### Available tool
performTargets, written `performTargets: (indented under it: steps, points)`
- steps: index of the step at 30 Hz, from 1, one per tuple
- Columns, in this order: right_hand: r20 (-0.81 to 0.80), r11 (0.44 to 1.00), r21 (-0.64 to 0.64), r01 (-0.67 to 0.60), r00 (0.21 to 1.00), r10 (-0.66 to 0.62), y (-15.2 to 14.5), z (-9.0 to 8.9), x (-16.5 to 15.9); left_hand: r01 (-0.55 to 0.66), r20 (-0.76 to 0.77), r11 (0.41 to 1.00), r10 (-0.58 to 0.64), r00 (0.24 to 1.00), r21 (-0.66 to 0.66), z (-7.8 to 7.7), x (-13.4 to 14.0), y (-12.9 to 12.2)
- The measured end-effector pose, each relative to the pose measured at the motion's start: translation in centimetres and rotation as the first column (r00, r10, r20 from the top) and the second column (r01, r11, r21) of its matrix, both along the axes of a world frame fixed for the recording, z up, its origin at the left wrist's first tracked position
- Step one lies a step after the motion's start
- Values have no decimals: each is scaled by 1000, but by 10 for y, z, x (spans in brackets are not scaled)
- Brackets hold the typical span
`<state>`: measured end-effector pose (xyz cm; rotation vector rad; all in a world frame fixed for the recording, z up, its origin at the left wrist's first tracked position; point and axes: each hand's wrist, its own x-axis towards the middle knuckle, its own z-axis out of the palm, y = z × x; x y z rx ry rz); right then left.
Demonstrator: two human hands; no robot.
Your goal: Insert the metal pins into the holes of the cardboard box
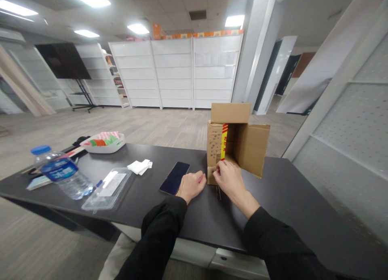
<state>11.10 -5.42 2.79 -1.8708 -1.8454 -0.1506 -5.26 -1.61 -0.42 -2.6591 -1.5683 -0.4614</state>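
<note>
An open cardboard box (252, 148) stands on the dark table with its opening toward me. One flap is raised, one swings out right, and the left flap bears several small dark spots and a yellow-red tape strip (224, 142). My right hand (229, 179) is closed in a pinch at the lower left flap. Thin metallic prongs (218, 192) show just below its fingers; whether they are in its grip is unclear. My left hand (191, 186) rests on the table as a loose fist, left of the box, nothing visible in it. Beside it lies a dark phone (175, 177).
To the left are a folded white tissue (140, 167), a clear plastic case (107, 191), a tilted water bottle (65, 173) and a white basket (104, 146) of colourful packets. A partition panel (348, 142) stands right of the table.
</note>
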Motion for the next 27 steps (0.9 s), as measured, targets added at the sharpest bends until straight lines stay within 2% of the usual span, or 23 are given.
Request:
performTargets:
  steps: [3, 7, 13, 18, 22, 27]
  points:
    - [-121, 998, 29, -57, 991, 60, -3, 5, 4, -3, 0, 1000, 3, 1000, -5, 2, 0, -1]
    - [-262, 977, 87, -195, 942, 211, -12, 8, 12, -10, -5, 1000, 10, 1000, -19, 3, 0, -2]
    - [-327, 909, 190, -371, 849, 415, -42, -7, 29, -11, 10, 999, 11, 1000, -33, 3, -1, -1]
    - [-352, 901, 170, -398, 830, 433, -68, -33, 36, -13, 36, 998, 15, 999, -55, 4, -1, -2]
    - [-367, 902, 120, -415, 825, 429, -77, -53, 37, -15, 40, 999, 16, 999, -41, 3, 0, -2]
    - [-392, 901, 111, -419, 815, 427, -80, -63, 33, -10, 42, 1000, 10, 999, -10, -1, -1, 1]
